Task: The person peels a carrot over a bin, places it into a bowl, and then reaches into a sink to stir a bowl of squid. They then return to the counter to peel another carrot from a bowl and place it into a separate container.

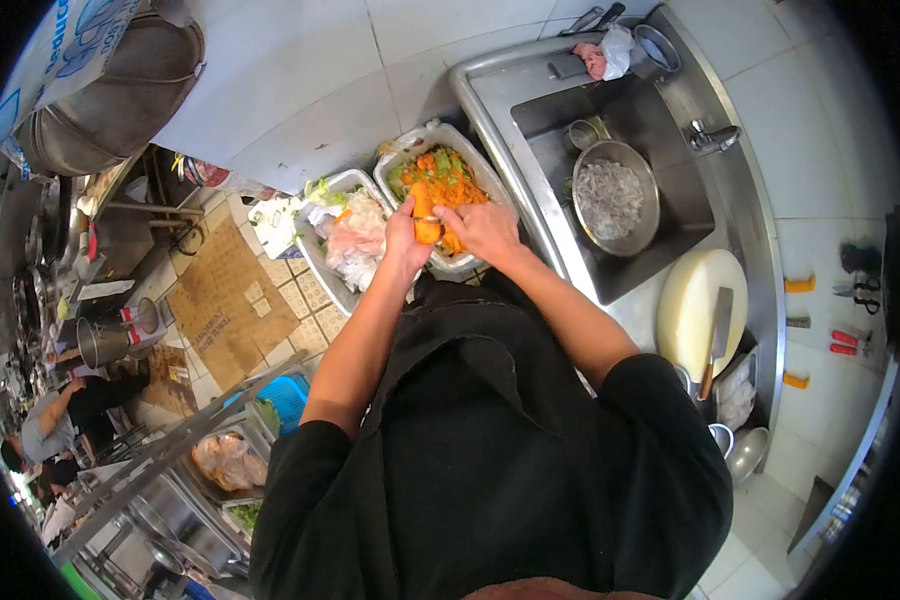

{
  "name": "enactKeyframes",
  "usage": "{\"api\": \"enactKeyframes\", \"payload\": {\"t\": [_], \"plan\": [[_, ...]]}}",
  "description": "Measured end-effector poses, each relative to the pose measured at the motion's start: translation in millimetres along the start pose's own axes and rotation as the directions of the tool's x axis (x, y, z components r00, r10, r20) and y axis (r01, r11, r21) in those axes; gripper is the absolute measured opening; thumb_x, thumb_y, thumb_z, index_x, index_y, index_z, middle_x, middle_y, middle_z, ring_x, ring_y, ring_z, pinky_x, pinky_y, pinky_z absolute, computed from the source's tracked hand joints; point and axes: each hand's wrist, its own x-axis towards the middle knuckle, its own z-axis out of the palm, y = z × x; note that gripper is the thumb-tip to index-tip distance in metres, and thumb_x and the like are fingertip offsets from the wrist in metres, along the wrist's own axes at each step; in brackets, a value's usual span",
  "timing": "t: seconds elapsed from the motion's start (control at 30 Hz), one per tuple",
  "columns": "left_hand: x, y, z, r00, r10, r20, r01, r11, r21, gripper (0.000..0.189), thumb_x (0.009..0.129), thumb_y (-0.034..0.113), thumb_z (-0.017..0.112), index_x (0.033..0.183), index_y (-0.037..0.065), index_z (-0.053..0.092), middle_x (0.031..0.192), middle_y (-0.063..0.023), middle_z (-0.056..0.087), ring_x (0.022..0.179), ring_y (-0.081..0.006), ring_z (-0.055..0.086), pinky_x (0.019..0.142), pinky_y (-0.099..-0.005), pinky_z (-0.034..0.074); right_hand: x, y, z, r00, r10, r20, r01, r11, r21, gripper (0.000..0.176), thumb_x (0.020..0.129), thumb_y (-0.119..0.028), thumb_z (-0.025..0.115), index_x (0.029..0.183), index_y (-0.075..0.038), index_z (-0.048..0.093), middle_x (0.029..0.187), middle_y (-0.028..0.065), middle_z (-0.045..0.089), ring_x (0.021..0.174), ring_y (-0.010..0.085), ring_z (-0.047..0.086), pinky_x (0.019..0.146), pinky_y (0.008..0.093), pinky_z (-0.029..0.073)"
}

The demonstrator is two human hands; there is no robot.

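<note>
My left hand (406, 238) grips an orange carrot (425, 213) held upright over a white tub (467, 150) of carrot peels and green scraps. My right hand (483, 228) is closed beside the carrot, touching it; whatever tool it may hold is hidden by the fingers. Both black-sleeved arms reach forward from my body toward the tub.
A second tub (332, 260) of pale vegetable scraps sits left of the first. To the right is a steel sink (670, 120) with a metal bowl (615, 197), a round white cutting board (692, 300) and a cleaver (718, 335). Another person (70, 410) works far left.
</note>
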Motion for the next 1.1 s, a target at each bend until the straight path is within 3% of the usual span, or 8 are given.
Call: {"api": "enactKeyframes", "payload": {"t": [0.2, 0.33, 0.43, 0.5, 0.7, 0.9, 1.0, 1.1], "plan": [[-3, -7, 0, 0.998, 0.053, -0.015, -0.053, 0.999, -0.009, 0.032, 0.1, 0.032, 0.039, 0.117, 0.006, 0.05, 0.099, -0.0114, 0.058, 0.086, -0.0261, 0.057, 0.076, -0.0424, 0.049, -8, 5, 16, 0.995, -0.067, -0.074, 0.064, 0.997, -0.044, 0.065, 0.093, -0.056, 0.041, 0.063, -0.004, 0.067, 0.06, 0.0177, 0.063, 0.06, 0.0372, 0.064, 0.058, 0.0473, 0.05], [-34, -7, 6, 1.0, 0.004, 0.026, -0.01, 0.977, 0.213, 0.034, 0.1, 0.033, 0.041, 0.118, 0.006, 0.05, 0.094, -0.0108, 0.06, 0.078, -0.0227, 0.058, 0.066, -0.0388, 0.05, 23, 19, 24, 0.992, 0.122, 0.045, -0.115, 0.985, -0.127, 0.066, 0.094, -0.057, 0.038, 0.075, -0.002, 0.07, 0.074, 0.0194, 0.067, 0.071, 0.0369, 0.066, 0.064, 0.047, 0.051], [-71, -9, 27, 0.996, -0.033, 0.082, 0.012, 0.969, 0.246, 0.035, 0.1, 0.035, 0.043, 0.116, 0.005, 0.051, 0.09, -0.0103, 0.06, 0.073, -0.0205, 0.059, 0.06, -0.0364, 0.049, 62, 39, 13, 0.972, 0.22, 0.084, -0.208, 0.97, -0.13, 0.068, 0.094, -0.059, 0.035, 0.088, -0.001, 0.071, 0.088, 0.0211, 0.068, 0.085, 0.0376, 0.066, 0.075, 0.0465, 0.05], [-73, -5, 29, 0.991, -0.038, 0.126, 0.008, 0.973, 0.23, 0.035, 0.099, 0.036, 0.044, 0.114, 0.005, 0.051, 0.09, -0.0107, 0.06, 0.075, -0.0209, 0.059, 0.062, -0.037, 0.05, 74, 38, -6, 0.936, 0.341, 0.089, -0.334, 0.939, -0.082, 0.069, 0.094, -0.06, 0.034, 0.096, -0.001, 0.07, 0.095, 0.0216, 0.068, 0.093, 0.0382, 0.065, 0.083, 0.0459, 0.049], [-31, 9, 7, 0.998, -0.017, 0.054, 0.011, 0.993, 0.117, 0.035, 0.1, 0.036, 0.041, 0.114, 0.005, 0.051, 0.09, -0.0097, 0.059, 0.077, -0.0222, 0.058, 0.065, -0.0369, 0.051, 61, 21, -19, 0.934, 0.358, 0.008, -0.355, 0.93, -0.091, 0.07, 0.094, -0.062, 0.033, 0.091, -0.004, 0.073, 0.092, 0.0221, 0.068, 0.093, 0.0385, 0.065, 0.083, 0.0458, 0.049], [-10, 11, 2, 0.998, -0.021, 0.056, 0.018, 0.999, 0.047, 0.034, 0.101, 0.036, 0.038, 0.112, 0.007, 0.051, 0.092, -0.0099, 0.058, 0.078, -0.0224, 0.057, 0.066, -0.0366, 0.05, 59, 33, -2, 0.967, 0.255, -0.021, -0.255, 0.967, -0.02, 0.072, 0.092, -0.064, 0.033, 0.082, -0.004, 0.072, 0.082, 0.0217, 0.068, 0.081, 0.0379, 0.066, 0.073, 0.0475, 0.05], [-3, 10, 1, 0.999, -0.001, 0.04, -0.001, 0.999, 0.049, 0.032, 0.101, 0.034, 0.038, 0.112, 0.008, 0.051, 0.093, -0.0097, 0.058, 0.079, -0.0232, 0.057, 0.067, -0.037, 0.049, 25, 0, -20, 0.989, 0.066, 0.132, -0.063, 0.998, -0.027, 0.065, 0.091, -0.059, 0.04, 0.076, -0.005, 0.071, 0.075, 0.0203, 0.067, 0.074, 0.0373, 0.066, 0.069, 0.0465, 0.051], [1, 7, 1, 0.999, 0.04, 0.006, -0.041, 0.998, 0.037, 0.03, 0.101, 0.032, 0.038, 0.112, 0.007, 0.051, 0.094, -0.0099, 0.058, 0.082, -0.0243, 0.057, 0.07, -0.0382, 0.049, 4, -1, -5, 0.999, -0.03, 0.029, 0.031, 0.999, -0.03, 0.064, 0.09, -0.058, 0.042, 0.068, -0.005, 0.069, 0.067, 0.019, 0.065, 0.067, 0.0368, 0.065, 0.063, 0.0469, 0.05]]}}
